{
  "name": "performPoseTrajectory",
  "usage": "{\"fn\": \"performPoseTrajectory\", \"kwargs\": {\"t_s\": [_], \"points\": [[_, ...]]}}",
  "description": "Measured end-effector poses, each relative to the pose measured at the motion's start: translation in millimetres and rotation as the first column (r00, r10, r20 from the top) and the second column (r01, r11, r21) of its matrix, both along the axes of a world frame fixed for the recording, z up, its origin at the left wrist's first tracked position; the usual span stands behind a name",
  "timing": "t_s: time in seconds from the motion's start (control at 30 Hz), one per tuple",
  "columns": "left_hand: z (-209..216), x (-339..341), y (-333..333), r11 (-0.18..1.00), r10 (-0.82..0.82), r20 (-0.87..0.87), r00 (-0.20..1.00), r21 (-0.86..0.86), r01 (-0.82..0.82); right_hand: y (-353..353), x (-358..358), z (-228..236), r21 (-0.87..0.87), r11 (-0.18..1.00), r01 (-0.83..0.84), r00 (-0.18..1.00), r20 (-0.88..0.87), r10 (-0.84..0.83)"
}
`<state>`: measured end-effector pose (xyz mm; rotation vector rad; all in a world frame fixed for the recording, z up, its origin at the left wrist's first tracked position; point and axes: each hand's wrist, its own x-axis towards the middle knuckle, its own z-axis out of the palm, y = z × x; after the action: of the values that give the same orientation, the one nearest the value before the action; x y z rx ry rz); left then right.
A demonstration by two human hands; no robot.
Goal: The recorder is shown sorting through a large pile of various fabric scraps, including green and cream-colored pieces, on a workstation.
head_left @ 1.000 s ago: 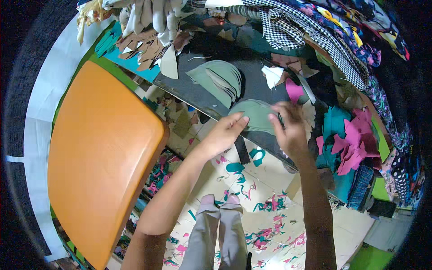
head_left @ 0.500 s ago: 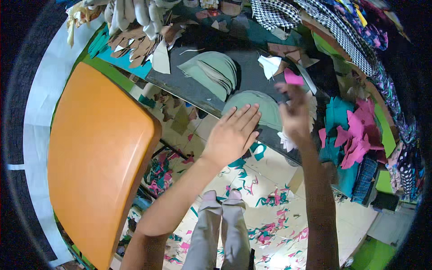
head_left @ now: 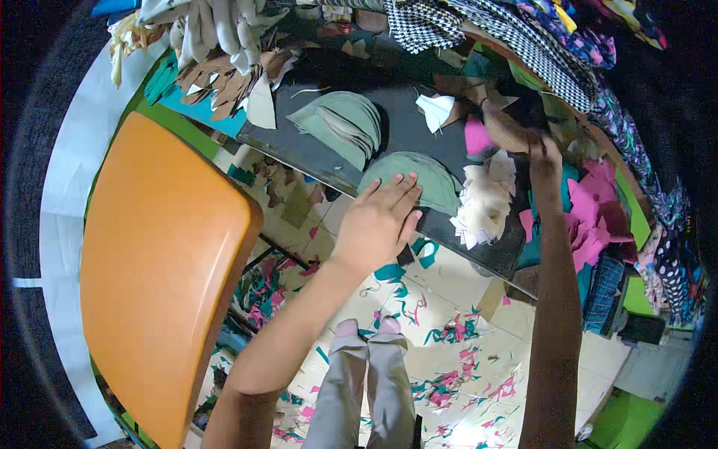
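Observation:
My left hand lies flat, fingers stretched out, on the near edge of a stack of half-round grey-green cloth pieces. A second, fanned stack of the same green pieces lies just beyond it on the dark board. My right hand is reached out to the right, fingers curled, at the end of a long brown, cloth-like piece. Its fingertips are blurred, so the grip is hard to see. Between the hands sits a pile of cream scraps, with a pink piece behind it.
An orange seat or tabletop fills the left side. Pink cloth pieces are heaped at the right, patterned fabrics along the far right. Brown cut pieces lie at the far left. Scraps litter the tiled floor.
My right hand has swung right from above the cream scraps, uncovering them, to the end of the brown piece. My left hand stays on the green stack. The view has shifted slightly.

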<state>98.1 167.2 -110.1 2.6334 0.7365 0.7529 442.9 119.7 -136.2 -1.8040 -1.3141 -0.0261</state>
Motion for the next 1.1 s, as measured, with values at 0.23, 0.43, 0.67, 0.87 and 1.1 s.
{"fn": "performPoseTrajectory", "kwargs": {"t_s": [0.23,0.43,0.67,0.87,1.1], "points": [[12,-2,13,0.969,-0.016,0.070,0.997,-0.246,0.033,9,-116,91,-0.020,0.983,-0.184,0.890,-0.427,0.158],[17,-4,16,0.771,0.129,0.182,0.975,-0.636,0.017,20,-164,96,-0.249,0.770,-0.587,0.804,-0.285,0.521],[11,-8,5,0.934,0.270,0.419,0.867,-0.334,-0.129,49,-185,82,-0.539,0.696,-0.474,0.583,0.400,0.707],[2,-20,5,0.967,0.249,0.288,0.925,-0.131,-0.219,65,-186,61,-0.402,0.707,-0.582,0.347,0.663,0.663],[1,-28,2,0.991,-0.014,0.244,0.970,0.130,-0.018,70,-188,70,-0.425,0.684,-0.593,0.208,0.740,0.640]]}}
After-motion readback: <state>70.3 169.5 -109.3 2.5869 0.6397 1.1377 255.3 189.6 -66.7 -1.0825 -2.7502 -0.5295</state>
